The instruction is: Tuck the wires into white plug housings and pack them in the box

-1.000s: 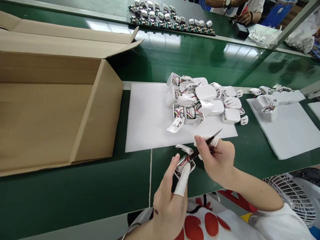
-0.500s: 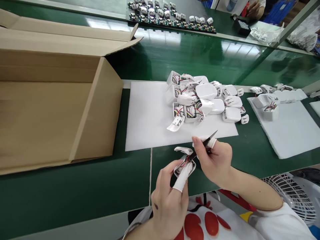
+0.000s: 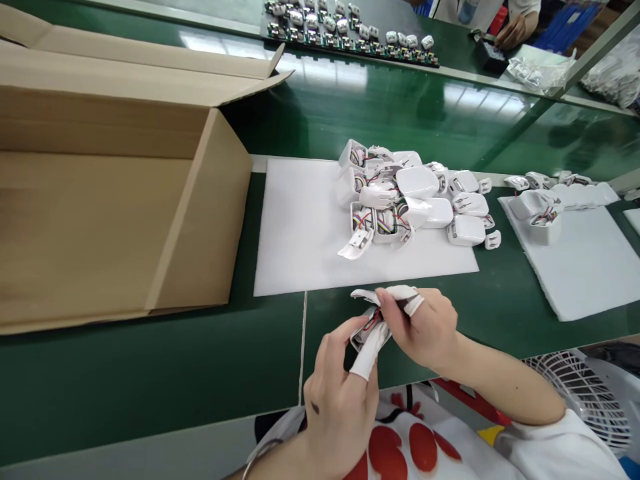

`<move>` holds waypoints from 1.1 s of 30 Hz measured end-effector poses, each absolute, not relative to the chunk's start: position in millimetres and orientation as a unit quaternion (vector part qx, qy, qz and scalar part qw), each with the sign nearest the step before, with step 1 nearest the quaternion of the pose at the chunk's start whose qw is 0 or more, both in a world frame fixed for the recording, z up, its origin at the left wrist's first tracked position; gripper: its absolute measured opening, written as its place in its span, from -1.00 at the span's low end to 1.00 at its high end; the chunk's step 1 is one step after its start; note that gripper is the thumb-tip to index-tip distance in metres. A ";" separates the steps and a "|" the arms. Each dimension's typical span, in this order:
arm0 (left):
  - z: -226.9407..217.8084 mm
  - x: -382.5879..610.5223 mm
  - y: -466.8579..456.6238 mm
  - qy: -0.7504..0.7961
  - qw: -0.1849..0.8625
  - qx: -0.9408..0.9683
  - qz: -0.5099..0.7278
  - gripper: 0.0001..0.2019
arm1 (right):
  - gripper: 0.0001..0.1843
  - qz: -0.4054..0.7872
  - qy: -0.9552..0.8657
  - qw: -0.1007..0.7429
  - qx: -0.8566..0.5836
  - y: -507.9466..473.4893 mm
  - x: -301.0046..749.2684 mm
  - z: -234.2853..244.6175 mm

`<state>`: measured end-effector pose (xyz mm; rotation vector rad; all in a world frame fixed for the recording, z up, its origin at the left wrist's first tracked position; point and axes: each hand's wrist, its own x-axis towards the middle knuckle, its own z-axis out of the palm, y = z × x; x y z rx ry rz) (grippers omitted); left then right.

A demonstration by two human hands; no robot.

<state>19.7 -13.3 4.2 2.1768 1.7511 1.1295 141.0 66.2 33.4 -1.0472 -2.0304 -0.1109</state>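
Low over the bench's front part, my left hand (image 3: 340,393) is closed round a small white plastic housing (image 3: 356,341) with red and dark wires inside. A white cover piece (image 3: 364,295) sits at its far end. My right hand (image 3: 429,327) is pinched at the housing's right side, holding dark pointed tweezers (image 3: 403,304) that are mostly hidden by the fingers. White finger covers (image 3: 367,357) are on fingers of both hands. Beyond them, several similar white housings (image 3: 417,181), some opened with coloured wires showing, lie grouped on a white foam sheet (image 3: 300,233).
A large open cardboard box (image 3: 200,220) stands at the left. At the right is another foam sheet (image 3: 590,267) with more white parts (image 3: 545,230). Circuit boards (image 3: 345,43) line the far shelf. A co-worker's hand (image 3: 517,30) shows at top right. A white fan (image 3: 583,387) stands below the bench edge.
My right hand has turned and dropped slightly, so the tweezers' pointed end no longer sticks up past the fingers. The left hand keeps the housing almost in place. The view has shifted slightly.
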 end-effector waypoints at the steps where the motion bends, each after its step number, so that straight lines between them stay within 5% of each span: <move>1: 3.7 19.5 -13.6 0.580 0.065 0.721 0.374 -0.78 | -0.64 -0.037 -0.811 0.415 -0.411 66.8 141.5 34.3; 33: 5.7 19.4 -10.5 0.577 0.052 0.718 0.386 -0.82 | -0.74 -0.036 -0.819 0.418 -0.392 67.1 142.1 41.1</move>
